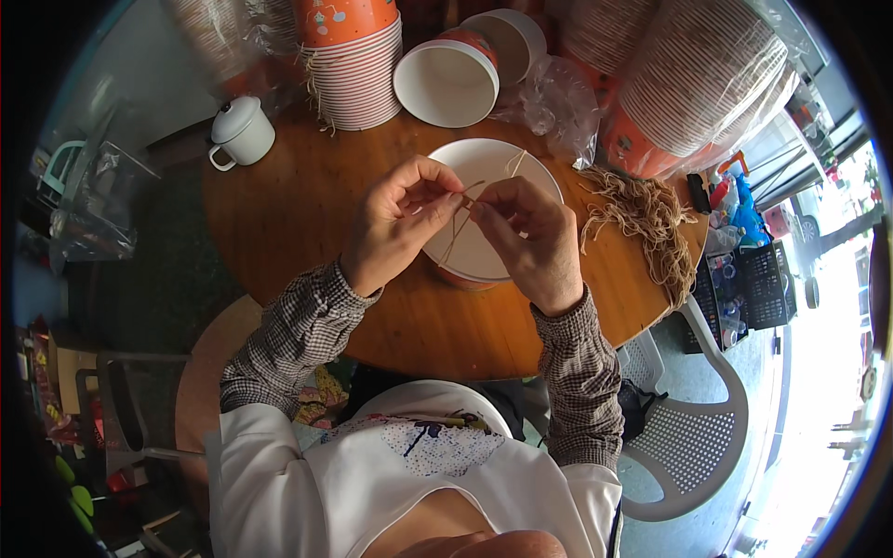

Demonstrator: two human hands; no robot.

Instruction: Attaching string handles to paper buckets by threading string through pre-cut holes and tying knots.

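Note:
Over a paper bucket (488, 167), white inside and standing mouth up on the table, I hold a thin tan string (454, 240) between both hands. My left hand (406, 216) pinches it with thumb and forefinger. Close beside it, my right hand (532, 232) pinches the same string, the fingertips almost meeting. From the fingers the string runs down across the bucket's mouth to its near rim. Another bit of string (517, 163) loops at the far right rim. Whether there is a knot between the fingertips is too small to tell.
On the round wooden table (307, 223), a tangled heap of string (651, 223) lies at the right. A white lidded mug (244, 133) stands at the left. Stacked orange buckets (352, 79), two tipped buckets (448, 84) and plastic-wrapped stacks (702, 79) line the far side. A grey chair (693, 437) stands at the right.

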